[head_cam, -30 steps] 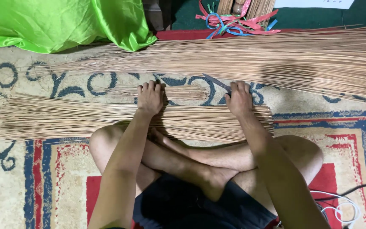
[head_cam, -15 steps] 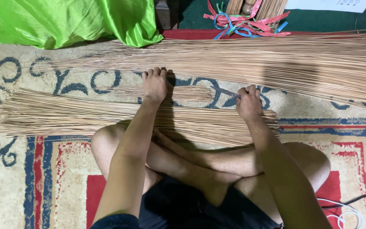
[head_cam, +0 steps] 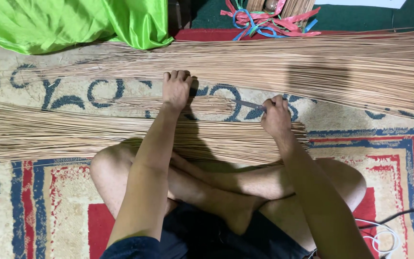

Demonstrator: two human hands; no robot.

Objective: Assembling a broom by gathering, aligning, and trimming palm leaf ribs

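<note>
Item: seated person, legs crossed on patterned carpet (head_cam: 384, 158), sorting thin tan sticks. Left hand (head_cam: 176, 89) is reaching fwd, palm down, fingers (head_cam: 177, 75) curled loosely and resting at near edge of long, uncut spread of thin tan palm-rib sticks (head_cam: 312, 64); it is touching them but not visibly gripping any. Right hand (head_cam: 276, 117) is clenching round handle of a dark-bladed knife (head_cam: 251, 104), blade pointing left toward small loose bunch of short tan sticks (head_cam: 188, 104) lying betw. the two hands. Near pile of trimmed tan sticks (head_cam: 97, 136) is lying across carpet just in front of shins, ends roughly even on right side. Progress, as judged: near pile is sizeable, so a good share appears already sorted or trimmed; far spread is looking at least as large, prob. larger, so much is left; small bunch seems to be mid-process. Also present: bright green satin cloth (head_cam: 68, 24) at top left, tangle of pink and blue plastic ribbons (head_cam: 269, 21) at top centre, white and black cables (head_cam: 384, 230) at lower right.
</note>
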